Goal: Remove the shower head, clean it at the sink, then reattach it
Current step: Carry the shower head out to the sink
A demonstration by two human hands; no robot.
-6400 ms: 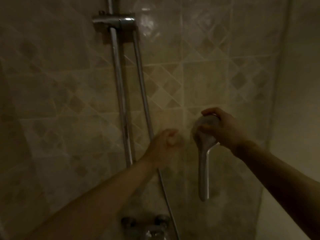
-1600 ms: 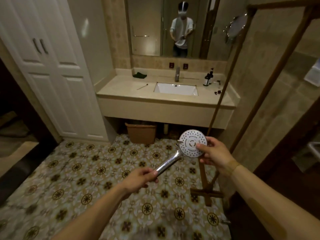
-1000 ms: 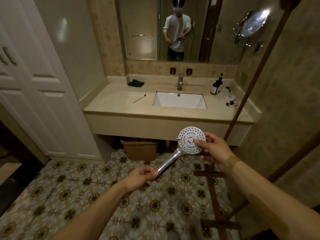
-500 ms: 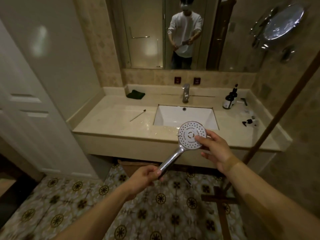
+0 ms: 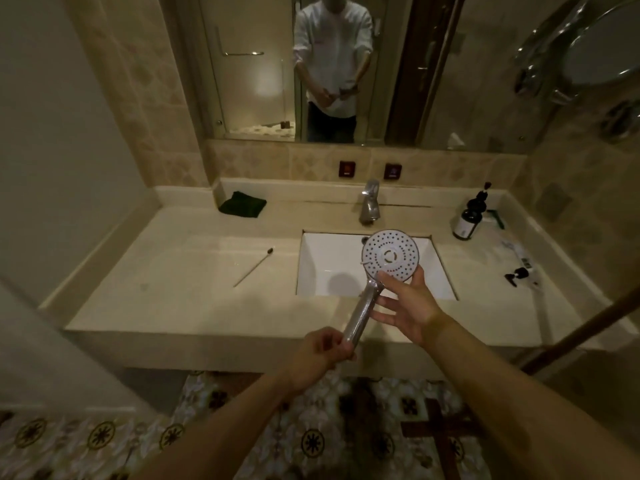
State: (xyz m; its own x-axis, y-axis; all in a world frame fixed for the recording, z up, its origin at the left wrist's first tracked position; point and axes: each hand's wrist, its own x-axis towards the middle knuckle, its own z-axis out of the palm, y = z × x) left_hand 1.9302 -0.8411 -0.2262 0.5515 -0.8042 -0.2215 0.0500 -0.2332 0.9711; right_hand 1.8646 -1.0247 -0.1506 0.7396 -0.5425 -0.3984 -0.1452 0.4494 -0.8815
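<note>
The chrome shower head [image 5: 390, 255], free of its hose, hangs over the front of the white sink basin [image 5: 329, 265] with its round white spray face turned up toward me. My left hand [image 5: 317, 355] is shut on the lower end of its handle. My right hand [image 5: 407, 306] has its fingers spread and touches the lower rim of the spray face and the neck below it. The chrome tap [image 5: 369, 202] stands behind the basin.
On the beige counter [image 5: 166, 306] lie a dark folded cloth [image 5: 242, 203] at the back left and a thin stick-like tool [image 5: 252, 266] left of the basin. A dark pump bottle [image 5: 467, 221] and small toiletries [image 5: 521, 268] sit right. A mirror hangs above.
I have walked closer to the sink. The shower head now hangs over the basin rather than before the counter. My right hand's fingers have spread and slid to the head's lower rim.
</note>
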